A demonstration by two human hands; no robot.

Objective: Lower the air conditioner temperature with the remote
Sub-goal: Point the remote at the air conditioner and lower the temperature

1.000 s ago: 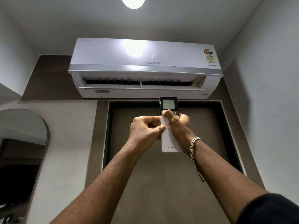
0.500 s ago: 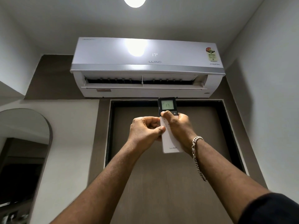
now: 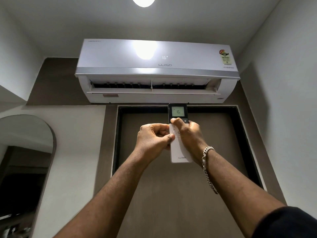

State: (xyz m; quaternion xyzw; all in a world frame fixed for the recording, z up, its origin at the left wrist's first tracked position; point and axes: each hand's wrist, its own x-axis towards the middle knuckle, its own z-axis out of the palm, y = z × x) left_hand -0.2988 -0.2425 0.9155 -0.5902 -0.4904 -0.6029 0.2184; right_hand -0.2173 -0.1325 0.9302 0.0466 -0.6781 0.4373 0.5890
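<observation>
A white wall-mounted air conditioner [image 3: 120, 55] hangs high above a door, its flap open and its front panel reading 16. Just below it I hold up a slim remote [image 3: 180, 152], white with a black top and a lit screen that also reads 16. My right hand [image 3: 188, 136] wraps the remote from the right, thumb pressed on the button left of the plus key. My left hand [image 3: 152, 138] grips the remote's left edge, thumb resting on its face. The remote's middle buttons are hidden under my fingers.
A dark-framed brown door [image 3: 171, 194] fills the wall under the unit. An arched mirror [image 3: 24, 169] stands at the left. A round ceiling light [image 3: 143, 0] glows overhead. White walls close in on both sides. A silver chain bracelet [image 3: 207, 167] hangs on my right wrist.
The unit's reading has dropped from 18 to 17 to 16, and the remote screen from 17 to 16. Both hands stay on the remote, held in nearly the same place.
</observation>
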